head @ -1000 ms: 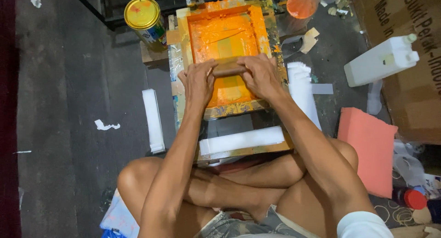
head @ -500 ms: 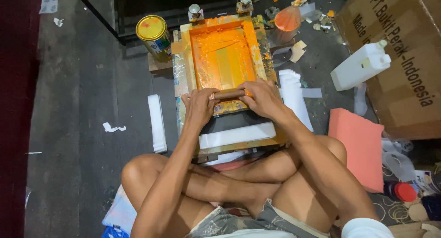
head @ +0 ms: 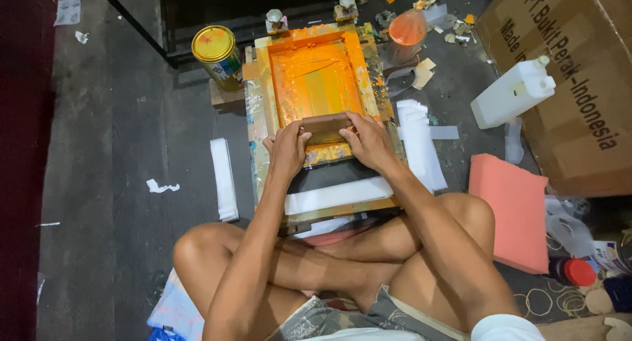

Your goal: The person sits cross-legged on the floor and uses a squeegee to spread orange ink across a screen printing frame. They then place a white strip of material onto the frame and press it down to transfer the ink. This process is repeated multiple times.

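A wooden screen-printing frame (head: pixel 264 71) smeared with orange ink lies on the floor in front of my crossed legs. Across its near end sits a brown squeegee (head: pixel 324 125). My left hand (head: pixel 288 150) grips the squeegee's left end and my right hand (head: pixel 368 142) grips its right end, both pressing it onto the orange mesh (head: pixel 316 84). The mesh beyond the squeegee shows vertical streaks. Two metal clamps (head: pixel 275 20) hold the frame's far edge.
A yellow-lidded paint can (head: pixel 216 52) stands left of the frame. White paper stacks (head: pixel 224 176) lie left and right. A white jerrycan (head: pixel 513 92), a cardboard box (head: pixel 573 84), a pink foam pad (head: pixel 510 209) and a red-capped bottle (head: pixel 574 272) are on the right.
Both hands have drawn the squeegee toward me along the mesh, leaving more streaked orange screen exposed behind it. The view has shifted slightly.
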